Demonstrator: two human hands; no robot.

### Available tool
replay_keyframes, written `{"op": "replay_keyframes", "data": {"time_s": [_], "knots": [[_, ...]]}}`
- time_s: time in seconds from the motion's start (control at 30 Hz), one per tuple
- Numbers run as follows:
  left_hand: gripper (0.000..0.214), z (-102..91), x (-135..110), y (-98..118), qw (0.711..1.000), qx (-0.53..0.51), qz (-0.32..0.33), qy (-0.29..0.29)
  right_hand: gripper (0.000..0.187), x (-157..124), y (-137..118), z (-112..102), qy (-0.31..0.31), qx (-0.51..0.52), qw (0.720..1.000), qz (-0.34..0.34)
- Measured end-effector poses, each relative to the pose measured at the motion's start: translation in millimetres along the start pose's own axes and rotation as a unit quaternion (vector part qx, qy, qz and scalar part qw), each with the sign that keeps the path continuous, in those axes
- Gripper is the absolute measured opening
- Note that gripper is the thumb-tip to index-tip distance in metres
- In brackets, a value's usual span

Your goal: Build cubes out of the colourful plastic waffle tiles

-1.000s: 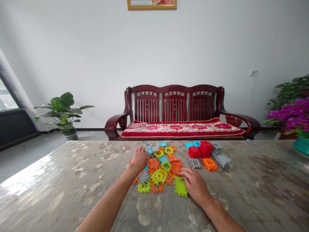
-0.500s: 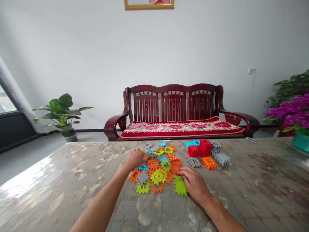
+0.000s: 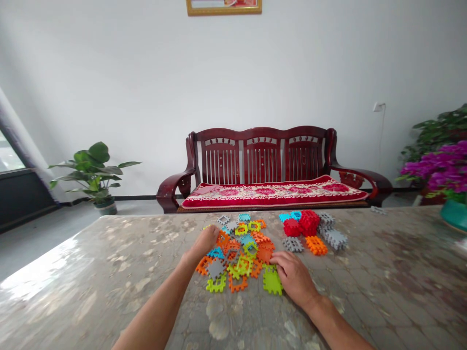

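Note:
My left hand reaches over the left side of a loose pile of toothed plastic interlocking tiles. Its fingers are closed at the edge of an orange tile; the thumb is hidden. My right hand rests on the table at the pile's right edge, fingers loosely bent and holding nothing visible. Its fingertips are beside a solid orange tile and a solid green tile. A grey frame tile lies on top in the middle, next to a green frame tile. A solid grey tile sits nearer me.
Behind my right hand stand stacked tiles: red, grey, orange and blue. The table has a patterned cover. Beyond it is a wooden bench. A purple-flowered plant stands far right.
My left hand has shifted slightly, uncovering the orange tile. A grey frame tile now shows in the pile's middle, and the green tiles there lie differently. My right hand has stayed put.

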State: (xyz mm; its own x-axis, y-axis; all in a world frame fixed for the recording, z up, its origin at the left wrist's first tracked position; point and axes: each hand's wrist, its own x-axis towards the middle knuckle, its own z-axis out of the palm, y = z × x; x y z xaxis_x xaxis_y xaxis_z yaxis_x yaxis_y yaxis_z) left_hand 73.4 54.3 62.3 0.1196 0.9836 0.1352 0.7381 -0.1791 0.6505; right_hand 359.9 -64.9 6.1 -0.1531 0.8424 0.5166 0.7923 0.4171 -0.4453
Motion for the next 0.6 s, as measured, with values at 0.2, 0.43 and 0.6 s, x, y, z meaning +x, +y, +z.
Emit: {"op": "replay_keyframes", "data": {"time_s": [0.2, 0.43, 0.6], "knots": [[0.026, 20.2, -11.7, 26.7, 0.958, -0.263, -0.112, -0.003, 0.037, 0.6, 1.1, 1.2, 0.015, 0.023, 0.999, 0.018], [0.018, 52.8, -37.0, 75.2, 0.878, -0.455, -0.146, -0.038, 0.03, 2.1, -2.8, 2.3, 0.064, 0.119, 0.988, 0.074], [0.015, 76.9, -51.2, 102.5, 0.815, -0.556, -0.157, -0.034, 0.046, 8.4, -13.1, 1.8, 0.106, 0.243, 0.955, 0.134]]}}
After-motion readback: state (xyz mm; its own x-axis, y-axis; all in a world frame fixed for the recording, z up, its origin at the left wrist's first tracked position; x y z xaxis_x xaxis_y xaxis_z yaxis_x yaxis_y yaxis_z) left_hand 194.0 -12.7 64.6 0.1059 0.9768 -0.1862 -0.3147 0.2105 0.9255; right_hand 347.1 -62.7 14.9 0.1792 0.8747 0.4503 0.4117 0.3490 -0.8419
